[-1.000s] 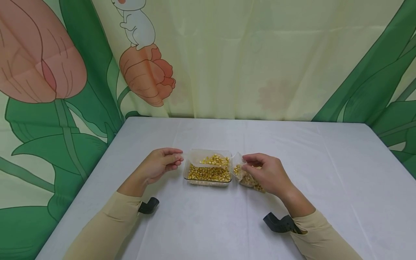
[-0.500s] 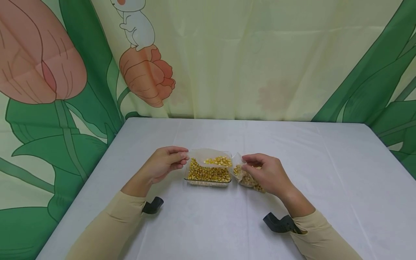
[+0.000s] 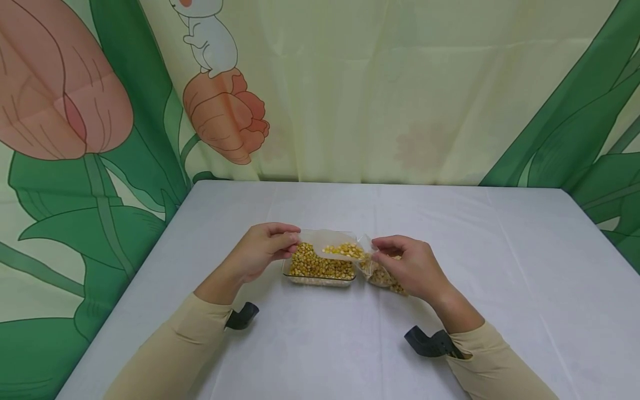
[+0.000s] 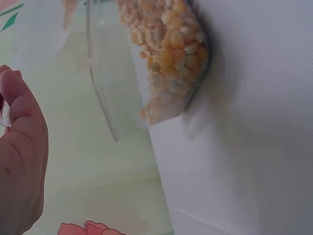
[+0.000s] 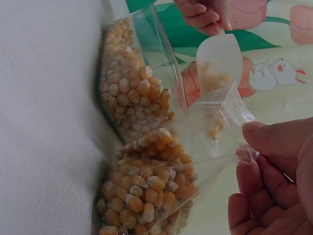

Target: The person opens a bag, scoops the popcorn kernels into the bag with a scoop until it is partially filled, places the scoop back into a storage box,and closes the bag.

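My left hand (image 3: 262, 253) pinches the end of a translucent white scoop (image 3: 320, 239), which carries a small heap of corn kernels (image 3: 342, 250). The scoop reaches over a clear rectangular container (image 3: 320, 282) partly filled with kernels, its tip at the mouth of a clear plastic zip bag (image 5: 146, 196). Between thumb and fingers, my right hand (image 3: 412, 266) pinches the bag's upper edge. In the right wrist view some kernels show through the film near the scoop's tip. The bag stands against the container's right side, its lower part full of kernels. In the left wrist view the scoop is blurred.
A white cloth covers the table (image 3: 320, 344). Behind its far edge hangs a printed curtain (image 3: 350, 111) with flowers and a rabbit. Black camera mounts (image 3: 430, 341) sit on both wrists.
My left hand and the scoop have moved right across the container, bringing the scoop's tip from above the container to the bag's mouth. My right hand and the bag have stayed put.
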Demonstrator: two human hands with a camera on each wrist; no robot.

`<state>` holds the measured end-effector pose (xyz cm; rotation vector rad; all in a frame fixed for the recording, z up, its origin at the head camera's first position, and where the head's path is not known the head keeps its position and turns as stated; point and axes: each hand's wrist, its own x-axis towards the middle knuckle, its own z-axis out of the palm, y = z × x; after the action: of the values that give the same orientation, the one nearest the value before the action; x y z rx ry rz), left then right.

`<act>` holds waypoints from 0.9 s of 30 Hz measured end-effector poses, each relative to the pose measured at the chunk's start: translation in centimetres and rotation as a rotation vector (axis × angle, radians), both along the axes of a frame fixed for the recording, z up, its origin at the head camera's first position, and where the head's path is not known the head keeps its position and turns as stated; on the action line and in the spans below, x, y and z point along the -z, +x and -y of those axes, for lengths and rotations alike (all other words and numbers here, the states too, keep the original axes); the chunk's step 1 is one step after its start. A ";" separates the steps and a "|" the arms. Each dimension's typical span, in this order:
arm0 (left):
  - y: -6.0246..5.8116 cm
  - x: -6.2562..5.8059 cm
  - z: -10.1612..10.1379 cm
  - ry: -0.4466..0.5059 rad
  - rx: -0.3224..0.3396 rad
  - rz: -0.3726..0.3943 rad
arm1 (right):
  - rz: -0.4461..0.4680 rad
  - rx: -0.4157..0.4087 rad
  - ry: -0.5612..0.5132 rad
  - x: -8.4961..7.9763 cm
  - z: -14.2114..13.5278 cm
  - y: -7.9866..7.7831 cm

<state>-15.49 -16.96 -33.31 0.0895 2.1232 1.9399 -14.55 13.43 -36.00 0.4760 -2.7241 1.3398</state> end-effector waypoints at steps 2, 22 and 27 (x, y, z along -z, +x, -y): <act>0.0 -0.2 -0.1 -0.004 0.004 -0.007 | -0.002 -0.002 -0.001 0.0 0.0 0.0; 0.4 -1.5 -1.2 -0.042 0.007 -0.035 | 0.022 0.000 -0.005 0.0 0.0 -0.1; 0.7 -1.9 -1.4 -0.072 0.011 -0.059 | 0.021 0.000 -0.013 0.0 0.0 -0.1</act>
<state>-14.82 -15.57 -31.38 0.1458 2.2232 1.8743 -14.61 13.45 -36.01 0.4629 -2.7306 1.3697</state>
